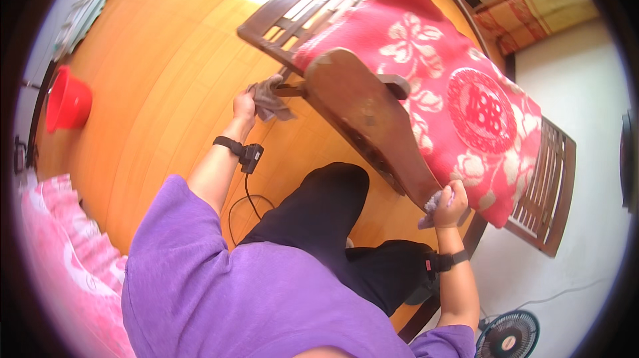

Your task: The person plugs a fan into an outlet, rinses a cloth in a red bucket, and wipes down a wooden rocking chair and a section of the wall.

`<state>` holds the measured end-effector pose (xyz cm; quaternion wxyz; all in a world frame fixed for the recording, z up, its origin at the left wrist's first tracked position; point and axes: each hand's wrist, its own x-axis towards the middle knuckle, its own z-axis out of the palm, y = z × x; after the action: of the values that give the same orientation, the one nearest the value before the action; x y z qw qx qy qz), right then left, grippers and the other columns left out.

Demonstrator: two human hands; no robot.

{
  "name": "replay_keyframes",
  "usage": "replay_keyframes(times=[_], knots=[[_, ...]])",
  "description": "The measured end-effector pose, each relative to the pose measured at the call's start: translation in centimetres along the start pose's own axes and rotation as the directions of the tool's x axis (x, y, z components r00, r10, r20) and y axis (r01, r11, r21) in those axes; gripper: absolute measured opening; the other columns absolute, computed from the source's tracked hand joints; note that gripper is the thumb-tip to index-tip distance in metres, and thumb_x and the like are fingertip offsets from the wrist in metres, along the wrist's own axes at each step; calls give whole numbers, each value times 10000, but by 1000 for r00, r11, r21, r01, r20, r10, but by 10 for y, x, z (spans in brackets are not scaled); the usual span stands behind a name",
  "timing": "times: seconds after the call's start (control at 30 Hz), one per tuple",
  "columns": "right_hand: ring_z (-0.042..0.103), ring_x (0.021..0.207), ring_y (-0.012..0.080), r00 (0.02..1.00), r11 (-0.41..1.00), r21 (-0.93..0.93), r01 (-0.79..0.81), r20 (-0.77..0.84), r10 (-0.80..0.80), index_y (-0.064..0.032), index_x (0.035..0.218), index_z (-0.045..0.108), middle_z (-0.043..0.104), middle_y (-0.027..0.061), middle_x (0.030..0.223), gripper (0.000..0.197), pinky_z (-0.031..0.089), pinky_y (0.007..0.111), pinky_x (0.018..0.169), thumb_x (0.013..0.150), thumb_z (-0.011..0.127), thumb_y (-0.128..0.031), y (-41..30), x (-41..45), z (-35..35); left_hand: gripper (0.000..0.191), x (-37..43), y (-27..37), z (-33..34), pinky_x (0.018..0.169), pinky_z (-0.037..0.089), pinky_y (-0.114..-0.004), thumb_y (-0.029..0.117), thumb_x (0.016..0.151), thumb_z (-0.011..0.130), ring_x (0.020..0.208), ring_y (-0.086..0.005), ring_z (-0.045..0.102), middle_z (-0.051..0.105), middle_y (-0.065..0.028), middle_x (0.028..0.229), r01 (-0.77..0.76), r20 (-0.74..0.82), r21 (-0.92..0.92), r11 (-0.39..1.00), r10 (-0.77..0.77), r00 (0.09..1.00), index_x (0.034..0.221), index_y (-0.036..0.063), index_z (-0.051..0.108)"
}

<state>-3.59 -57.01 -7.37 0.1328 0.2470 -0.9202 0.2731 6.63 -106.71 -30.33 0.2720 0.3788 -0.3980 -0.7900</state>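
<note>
In front of me stands a dark wooden slatted chair or bench with a broad curved armrest (367, 108). A red blanket with pale flowers (424, 63) covers its seat. My left hand (244, 107) grips a grey-brown cloth (272, 99) beside the wooden frame, left of the armrest. My right hand (451, 206) is closed on a greyish-purple cloth (433, 206) at the armrest's near right end. Both wrists carry black strapped devices, and a cable hangs from the left one.
A red plastic bucket (70, 101) stands on the wooden floor (164, 78) at the left. Pink frilled bedding (75, 258) lies at the lower left. An electric fan (508, 338) is at the lower right, near the white wall (564, 68). A cable loops beside my leg.
</note>
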Motion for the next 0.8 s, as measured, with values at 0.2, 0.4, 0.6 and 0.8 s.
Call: replay_keyframes(times=[0.2, 0.4, 0.6, 0.8], knots=[[511, 599, 340, 999, 999, 19, 37, -13, -37, -7, 770, 512, 485, 181, 648, 136, 414, 395, 569, 796, 471, -134, 8, -1, 1, 250, -107, 149, 31, 852, 462, -349, 140, 890, 456, 945, -228, 582, 619, -117, 1008, -355, 78, -119, 927, 366, 927, 1031, -42, 554], [514, 597, 332, 999, 997, 74, 27, -32, -25, -8, 756, 506, 488, 180, 648, 132, 413, 392, 566, 803, 469, -126, 4, 0, -2, 173, -66, 158, 112, 672, 404, -437, 181, 814, 591, 728, -363, 508, 555, -163, 763, -757, 359, 654, 15, 874, 327, 772, 28, 523], [519, 605, 346, 998, 997, 64, 40, -54, -37, -16, 758, 511, 491, 180, 648, 115, 420, 396, 570, 807, 472, -113, 4, 7, 2, 165, 31, 116, 89, 789, 437, -430, 174, 838, 492, 937, -307, 555, 632, -151, 899, -658, 604, 711, -247, 693, 394, 830, 81, 628], [523, 591, 348, 997, 997, 73, 14, -80, -8, -20, 758, 514, 487, 176, 638, 115, 424, 395, 560, 804, 477, -119, 10, -6, 1, 251, -77, 204, 145, 577, 439, -256, 180, 882, 476, 616, -108, 532, 601, -46, 712, -740, 20, 129, 660, 744, 668, 827, -13, 627]])
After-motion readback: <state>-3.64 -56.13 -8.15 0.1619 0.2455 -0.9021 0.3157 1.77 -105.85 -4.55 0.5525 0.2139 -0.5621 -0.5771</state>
